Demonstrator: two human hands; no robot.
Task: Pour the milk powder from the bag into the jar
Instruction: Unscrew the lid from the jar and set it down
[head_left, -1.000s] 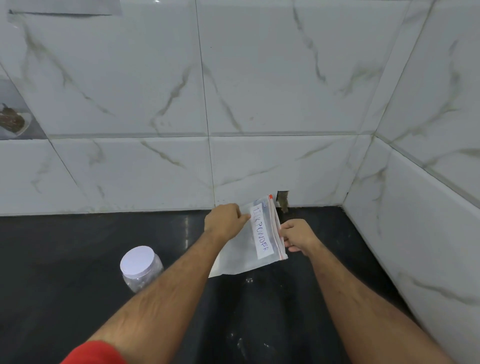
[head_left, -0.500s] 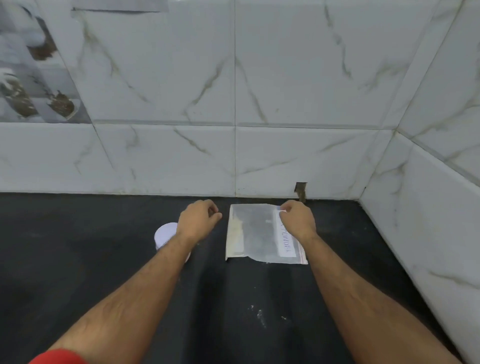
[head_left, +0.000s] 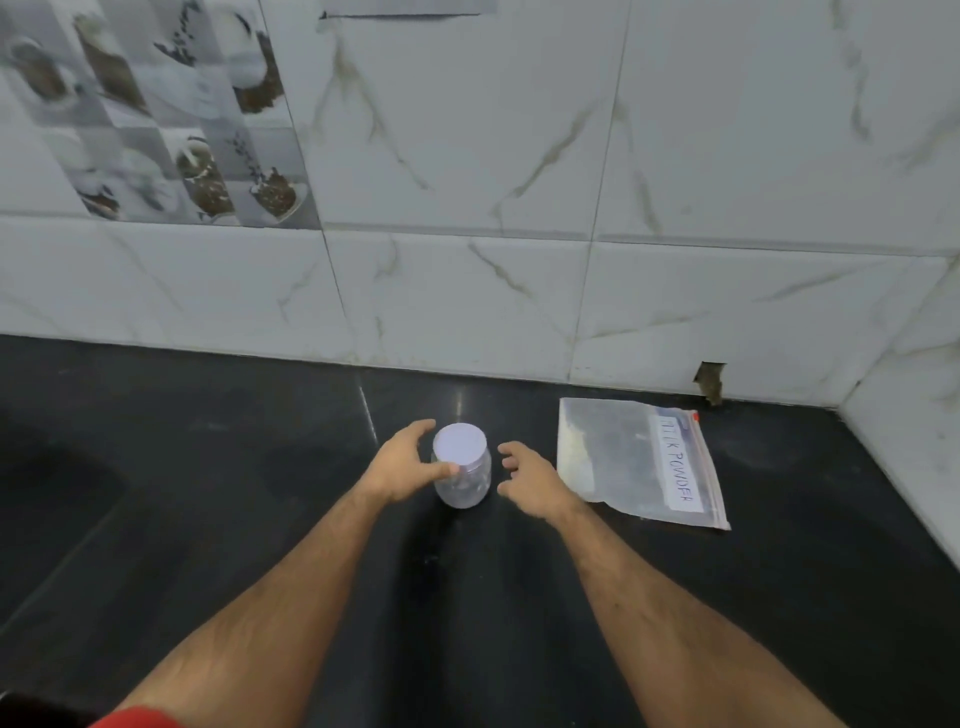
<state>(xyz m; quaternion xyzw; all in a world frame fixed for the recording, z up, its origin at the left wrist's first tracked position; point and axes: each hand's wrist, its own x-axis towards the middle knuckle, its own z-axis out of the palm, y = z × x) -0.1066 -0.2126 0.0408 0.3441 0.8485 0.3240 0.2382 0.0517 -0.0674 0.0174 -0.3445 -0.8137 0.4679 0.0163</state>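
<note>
At the black bench (head_left: 208, 519), I have my left hand (head_left: 402, 462) curled round the clear jar (head_left: 462, 475), thumb against its near side just under the white lid (head_left: 460, 442), which is on, while my right hand (head_left: 530, 478) hovers just beside the jar with fingers loosely spread and grasping nothing. The bag (head_left: 639, 462) marked milk powder lies flat and sealed (zip edge to the right) beyond my right hand, its long axis running away toward the tiled wall (head_left: 519, 156), so the right is the nearer hand for it.
</note>
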